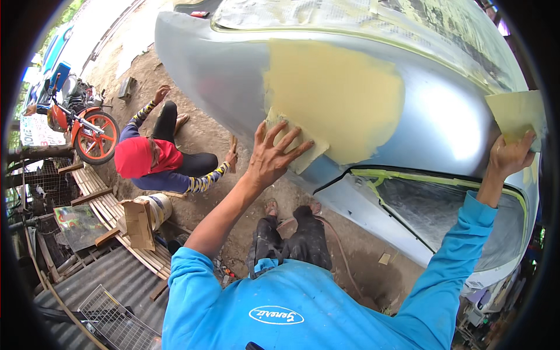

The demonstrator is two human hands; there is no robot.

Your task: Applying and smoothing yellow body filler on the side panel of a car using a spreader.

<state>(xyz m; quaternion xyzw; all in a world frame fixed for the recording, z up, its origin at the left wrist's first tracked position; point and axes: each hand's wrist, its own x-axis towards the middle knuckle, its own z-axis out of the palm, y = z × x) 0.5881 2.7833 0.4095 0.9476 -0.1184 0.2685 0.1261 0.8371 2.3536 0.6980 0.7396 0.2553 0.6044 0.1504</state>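
Note:
My left hand (280, 149) bears on a thin, flat putty spreader (315, 156) against the car body. Four fingers are spread over its top; the thumb is hidden, apparently beneath it. Beside it, a broad patch of pale yellow putty (338, 99) covers part of the silver-grey car panel (431, 81). Out to the right, my right hand (510, 154) grips a square putty board (516, 114) by its lower edge. That board is smeared with the same yellow. Both my arms reach forward in blue sleeves.
A person in a red head covering (143, 157) crouches left of the car. Farther left stands an orange-wheeled motorcycle (93, 134). A bucket (157, 210), bamboo slats (111, 204) and a wire basket (116, 321) are at the left. Masked windows (449, 204) lie below the panel; a hose (344, 251) crosses the ground.

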